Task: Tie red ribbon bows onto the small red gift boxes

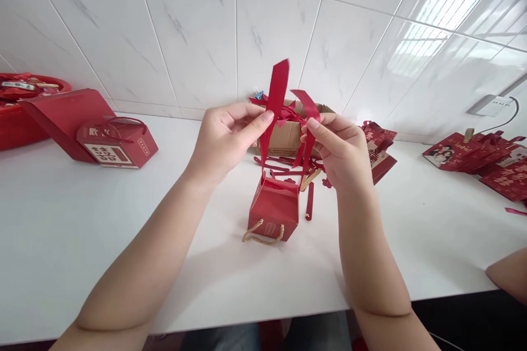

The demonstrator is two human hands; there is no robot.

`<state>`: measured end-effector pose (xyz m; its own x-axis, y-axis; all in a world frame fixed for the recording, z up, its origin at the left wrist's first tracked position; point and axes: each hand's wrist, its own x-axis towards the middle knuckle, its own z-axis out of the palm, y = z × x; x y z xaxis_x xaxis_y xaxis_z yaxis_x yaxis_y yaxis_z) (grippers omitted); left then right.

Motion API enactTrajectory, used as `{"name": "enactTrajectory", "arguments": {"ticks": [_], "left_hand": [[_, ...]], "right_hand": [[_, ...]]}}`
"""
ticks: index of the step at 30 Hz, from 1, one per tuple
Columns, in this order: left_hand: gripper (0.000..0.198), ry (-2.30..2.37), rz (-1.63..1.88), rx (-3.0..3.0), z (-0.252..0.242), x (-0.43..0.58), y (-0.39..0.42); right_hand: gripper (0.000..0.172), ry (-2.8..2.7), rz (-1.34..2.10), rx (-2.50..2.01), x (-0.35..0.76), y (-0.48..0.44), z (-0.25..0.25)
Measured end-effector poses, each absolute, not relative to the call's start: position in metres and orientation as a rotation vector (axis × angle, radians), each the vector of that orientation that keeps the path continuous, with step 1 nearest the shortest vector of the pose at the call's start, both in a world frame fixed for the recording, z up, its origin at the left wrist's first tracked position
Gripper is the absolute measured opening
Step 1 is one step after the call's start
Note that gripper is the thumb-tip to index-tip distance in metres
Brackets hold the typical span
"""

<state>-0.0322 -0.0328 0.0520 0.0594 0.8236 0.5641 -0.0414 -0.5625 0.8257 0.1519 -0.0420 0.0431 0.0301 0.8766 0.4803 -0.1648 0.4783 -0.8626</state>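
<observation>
A small red box (273, 205) with a gold rope handle stands on the white table in front of me. A red ribbon (277, 88) rises from both sides of its top. My left hand (230, 140) pinches one end of the ribbon between thumb and fingers, above the box's left side. The other end is pinched in my right hand (335, 145), above the right side. Both ribbon tips stick up past my fingers, and the two hands are apart.
Behind the box are a cardboard carton (284, 138) of ribbons and loose red strips (309, 201). At left stand a finished-looking red box (135, 145) and a red basin (20, 129). Red bags (457, 153) lie at right, near another person's arm (510, 274).
</observation>
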Motion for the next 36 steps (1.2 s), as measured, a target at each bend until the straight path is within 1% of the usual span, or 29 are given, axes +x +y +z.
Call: {"name": "enactTrajectory", "arguments": {"ticks": [5,11,20,31,36], "left_hand": [[0.014,0.797,1.651,1.6,0.051,-0.032,-0.033],[0.012,0.806,1.656,1.58,0.051,-0.03,-0.035],[0.019,0.851,1.721,1.618,0.053,-0.027,-0.043],[0.027,0.855,1.794,1.655,0.051,-0.027,-0.045],[0.026,0.856,1.813,1.676,0.052,-0.028,-0.046]], "right_hand": [[0.007,-1.226,0.857,-0.654,0.15,-0.039,0.041],[0.009,-1.2,0.815,-0.618,0.147,-0.042,0.04],[0.012,-1.218,0.765,-0.645,0.147,-0.047,0.041],[0.011,-1.252,0.807,-0.631,0.147,-0.051,0.043],[0.01,-1.265,0.808,-0.642,0.147,-0.053,0.044]]}}
